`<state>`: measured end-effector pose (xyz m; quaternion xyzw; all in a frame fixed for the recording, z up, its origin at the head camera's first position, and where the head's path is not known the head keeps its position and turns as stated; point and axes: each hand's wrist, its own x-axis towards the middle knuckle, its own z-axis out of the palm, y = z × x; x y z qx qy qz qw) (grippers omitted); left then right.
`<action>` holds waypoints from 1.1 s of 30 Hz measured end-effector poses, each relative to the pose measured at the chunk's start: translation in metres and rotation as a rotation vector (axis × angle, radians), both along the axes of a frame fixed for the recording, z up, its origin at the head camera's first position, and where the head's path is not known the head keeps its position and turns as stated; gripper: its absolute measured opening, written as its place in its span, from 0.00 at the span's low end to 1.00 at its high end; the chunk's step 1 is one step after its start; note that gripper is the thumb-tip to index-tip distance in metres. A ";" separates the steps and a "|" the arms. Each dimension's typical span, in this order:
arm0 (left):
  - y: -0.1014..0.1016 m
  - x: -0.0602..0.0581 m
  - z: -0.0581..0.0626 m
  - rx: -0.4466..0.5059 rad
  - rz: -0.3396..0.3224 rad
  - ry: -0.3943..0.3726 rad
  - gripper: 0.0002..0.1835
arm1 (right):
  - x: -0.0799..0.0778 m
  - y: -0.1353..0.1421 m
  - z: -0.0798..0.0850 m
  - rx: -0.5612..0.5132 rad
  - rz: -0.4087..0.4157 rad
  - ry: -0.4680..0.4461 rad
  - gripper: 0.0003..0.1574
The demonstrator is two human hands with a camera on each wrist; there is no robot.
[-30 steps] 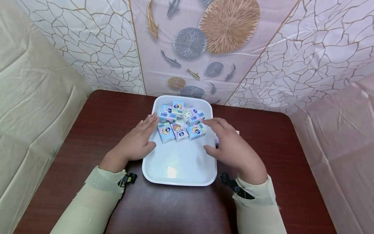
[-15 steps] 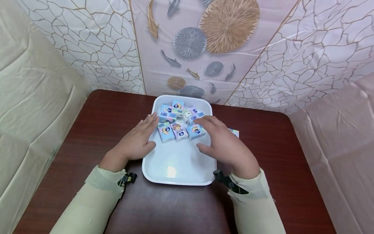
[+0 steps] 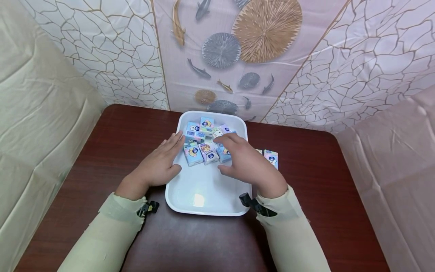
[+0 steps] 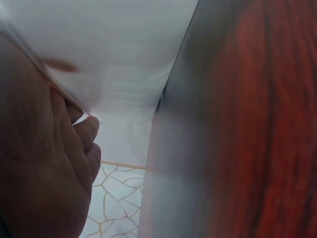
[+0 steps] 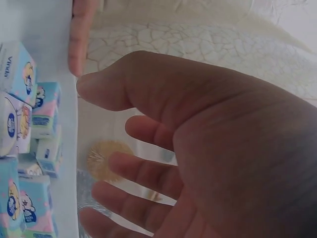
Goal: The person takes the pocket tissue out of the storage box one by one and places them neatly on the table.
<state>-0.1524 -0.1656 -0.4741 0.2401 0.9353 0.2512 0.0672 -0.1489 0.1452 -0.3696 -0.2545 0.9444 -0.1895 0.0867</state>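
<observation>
Both hands are at a white tray holding several small blue and lilac packs of tissues, one reading Vinda in the right wrist view. My left hand lies along the tray's left rim, fingers extended and nothing gripped. In the left wrist view, that hand is against the white tray wall. Over the tray's right half is my right hand, palm facing left, thumb and fingers apart. It overlaps a blue tissue pack and hides others. The right wrist view shows nothing in that hand.
Outside the tray, right of it, a tissue pack lies on the dark red-brown table, with another partly hidden by my right hand. A patterned cloth hangs behind the table, and pale fabric encloses the left side.
My right hand has moved left from the tray's right rim to over the packs, uncovering packs on the table to the right. My left hand has stayed put.
</observation>
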 end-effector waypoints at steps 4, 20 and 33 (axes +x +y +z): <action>0.000 0.000 -0.001 -0.004 0.001 -0.001 0.48 | -0.004 -0.007 -0.004 0.008 -0.011 -0.015 0.47; 0.000 0.000 0.001 -0.021 0.009 -0.007 0.48 | -0.020 -0.021 -0.018 0.030 0.009 -0.058 0.49; 0.000 -0.001 0.000 -0.018 0.012 -0.005 0.49 | -0.025 -0.029 -0.033 0.044 0.047 -0.058 0.49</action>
